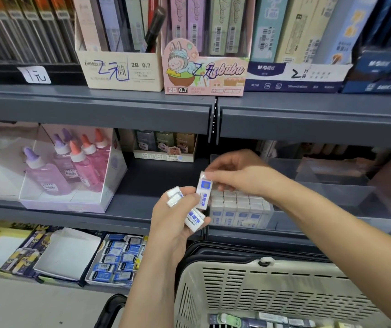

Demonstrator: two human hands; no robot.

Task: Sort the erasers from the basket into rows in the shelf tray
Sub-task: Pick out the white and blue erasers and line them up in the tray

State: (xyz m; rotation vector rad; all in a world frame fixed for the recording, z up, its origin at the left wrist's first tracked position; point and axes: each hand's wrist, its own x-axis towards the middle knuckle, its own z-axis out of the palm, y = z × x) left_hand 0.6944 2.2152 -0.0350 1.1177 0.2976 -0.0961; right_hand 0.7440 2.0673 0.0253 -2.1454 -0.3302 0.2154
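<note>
My left hand point(177, 216) grips a small bunch of white erasers point(195, 220) with blue print, in front of the middle shelf. My right hand point(239, 174) pinches one upright white-and-blue eraser point(204, 188) by its top, right beside the bunch. Just behind the hands a clear shelf tray point(270, 209) holds neat rows of the same erasers point(237, 204). The cream slatted basket point(272, 285) hangs at the bottom right, with more packaged erasers point(272, 319) lying on its bottom.
A clear box of pink glue bottles point(71, 166) stands on the same shelf to the left. Clear empty bins point(336, 185) sit right of the tray. The lower shelf holds a box of blue erasers point(116, 259). Pencil-lead boxes point(204, 67) fill the upper shelf.
</note>
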